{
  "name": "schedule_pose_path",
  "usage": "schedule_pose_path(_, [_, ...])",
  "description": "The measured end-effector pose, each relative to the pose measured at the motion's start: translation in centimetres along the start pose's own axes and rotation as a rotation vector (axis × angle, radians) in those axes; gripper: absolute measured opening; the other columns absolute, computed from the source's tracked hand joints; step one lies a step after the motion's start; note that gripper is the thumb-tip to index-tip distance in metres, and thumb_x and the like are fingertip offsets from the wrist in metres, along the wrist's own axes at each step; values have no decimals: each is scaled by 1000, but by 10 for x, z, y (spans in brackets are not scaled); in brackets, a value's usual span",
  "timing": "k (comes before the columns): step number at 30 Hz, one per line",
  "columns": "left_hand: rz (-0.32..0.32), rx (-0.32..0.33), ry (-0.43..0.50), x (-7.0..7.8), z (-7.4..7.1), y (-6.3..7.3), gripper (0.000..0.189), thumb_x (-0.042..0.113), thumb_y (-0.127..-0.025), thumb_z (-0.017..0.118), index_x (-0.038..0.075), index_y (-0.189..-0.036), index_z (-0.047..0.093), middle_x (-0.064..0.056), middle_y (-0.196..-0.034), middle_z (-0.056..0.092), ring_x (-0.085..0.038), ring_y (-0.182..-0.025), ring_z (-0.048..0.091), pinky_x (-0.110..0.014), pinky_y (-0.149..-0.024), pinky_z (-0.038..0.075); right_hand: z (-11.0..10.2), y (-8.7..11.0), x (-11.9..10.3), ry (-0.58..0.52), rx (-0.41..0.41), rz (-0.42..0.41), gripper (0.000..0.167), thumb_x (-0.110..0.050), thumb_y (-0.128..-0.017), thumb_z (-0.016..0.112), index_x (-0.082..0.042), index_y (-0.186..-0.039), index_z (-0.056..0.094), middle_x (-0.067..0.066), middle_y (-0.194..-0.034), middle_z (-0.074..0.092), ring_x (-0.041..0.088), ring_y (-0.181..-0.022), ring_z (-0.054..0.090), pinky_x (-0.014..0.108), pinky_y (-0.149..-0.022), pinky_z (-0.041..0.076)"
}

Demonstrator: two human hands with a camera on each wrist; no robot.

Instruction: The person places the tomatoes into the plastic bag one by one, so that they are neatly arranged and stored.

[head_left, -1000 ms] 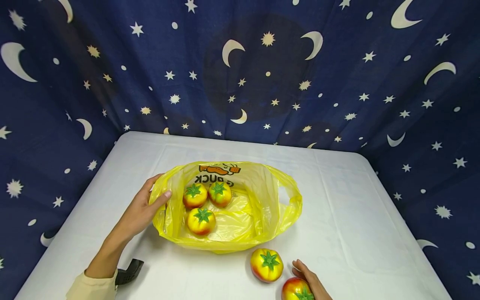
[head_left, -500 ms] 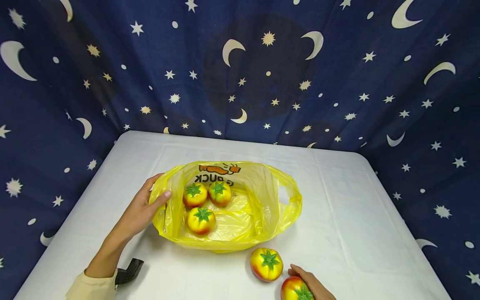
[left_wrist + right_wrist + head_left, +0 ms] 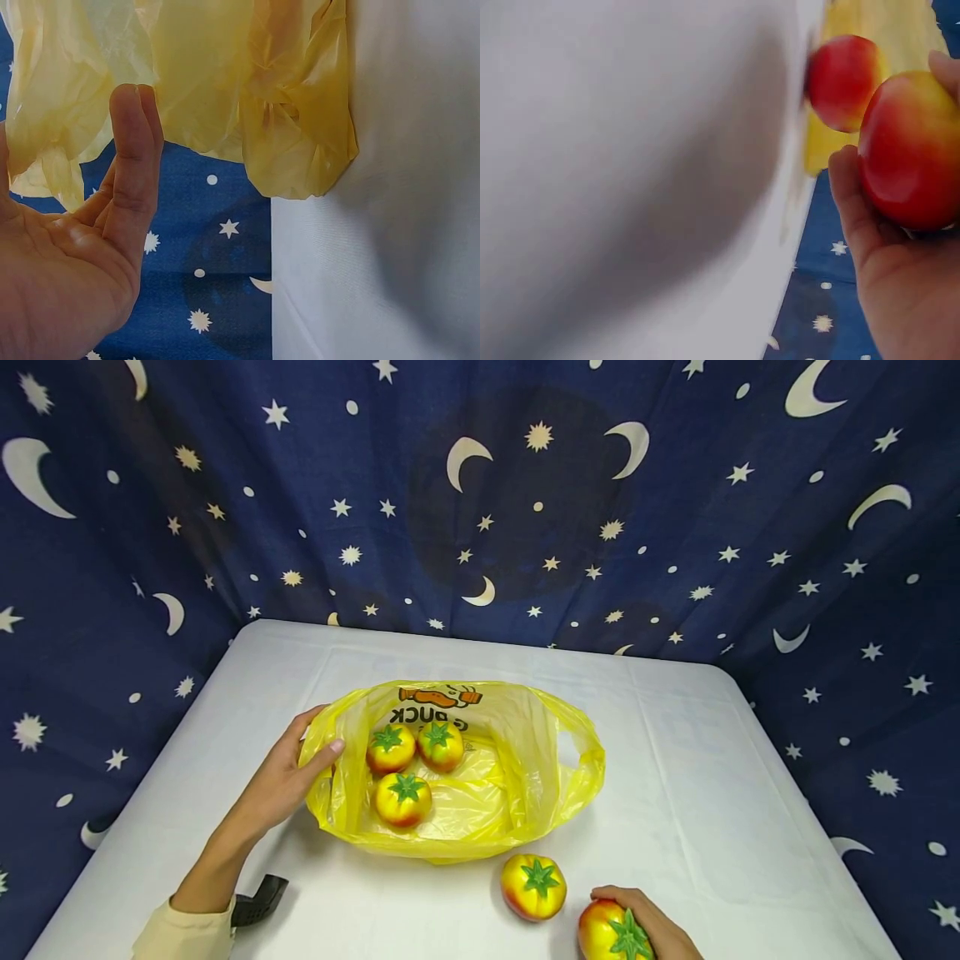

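A yellow plastic bag (image 3: 480, 852) stands mouth-up on the table, with three yellow-red toy tomatoes (image 3: 403, 800) with green leaf tops inside at its left. My left hand (image 3: 288, 772) holds the bag's left rim, thumb inside and fingers outside; the left wrist view shows those fingers (image 3: 135, 165) against the plastic. At the bottom right, my right hand (image 3: 652, 927) grips another toy tomato (image 3: 611, 935), partly cut off by the frame edge. In the right wrist view this tomato (image 3: 911, 154) sits between thumb and fingers, apart from the table. A loose toy tomato (image 3: 533, 887) lies between the bag and my right hand.
White cloth covers the table (image 3: 720, 793). A dark blue curtain (image 3: 525, 527) with moons and stars surrounds its back and sides. A black device (image 3: 258, 900) sits at my left wrist, beside the beige sleeve (image 3: 183, 931). The bag's right handle loop (image 3: 585, 760) hangs open.
My right hand has closed round the tomato at the bottom right and moved it slightly right, with a bit of lift. The left hand and the bag have stayed in place.
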State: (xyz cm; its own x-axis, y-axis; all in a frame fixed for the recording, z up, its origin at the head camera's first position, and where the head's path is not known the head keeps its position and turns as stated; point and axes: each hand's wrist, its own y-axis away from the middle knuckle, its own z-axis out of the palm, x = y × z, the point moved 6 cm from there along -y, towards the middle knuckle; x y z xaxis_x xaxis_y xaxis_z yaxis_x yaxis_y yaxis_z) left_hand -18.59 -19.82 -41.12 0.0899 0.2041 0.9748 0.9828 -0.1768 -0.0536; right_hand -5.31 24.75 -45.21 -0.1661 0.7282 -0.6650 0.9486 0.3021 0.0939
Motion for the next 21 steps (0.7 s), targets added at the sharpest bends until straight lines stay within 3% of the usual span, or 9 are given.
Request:
schedule_pose_path(4, [-6, -6, 9, -2, 0, 1, 60, 21, -107, 55, 6, -155, 24, -28, -130, 56, -18, -90, 69, -29, -76, 58, -15, -4, -11, -61, -34, 9, 71, -29, -76, 90, -12, -135, 53, -4, -117, 60, 3, -92, 57, 23, -80, 53])
schedule_pose_path(8, [-7, -7, 5, -2, -1, 3, 59, 22, -107, 54, 5, -155, 24, -28, -131, 55, -18, -91, 68, -29, -76, 58, -28, -9, -35, -102, -48, -47, 69, -26, -76, 90, -18, -134, 53, -7, -116, 63, 6, -92, 60, 23, -81, 53])
schedule_pose_path(14, [-5, -13, 8, -2, -2, 4, 59, 22, -107, 54, 5, -155, 23, -30, -128, 57, -20, -88, 69, -31, -75, 59, -50, -18, -78, -89, 19, -288, 73, -21, -74, 93, -23, -135, 54, -9, -116, 63, 9, -92, 61, 23, -79, 54])
schedule_pose_path(21, [10, -13, -6, -1, -2, 1, 60, 23, -106, 55, 5, -155, 24, -28, -133, 54, -20, -93, 67, -28, -78, 58, -66, -38, -112, -127, 7, -517, 79, -9, -71, 93, -10, -138, 52, -2, -120, 63, 13, -98, 61, 21, -87, 52])
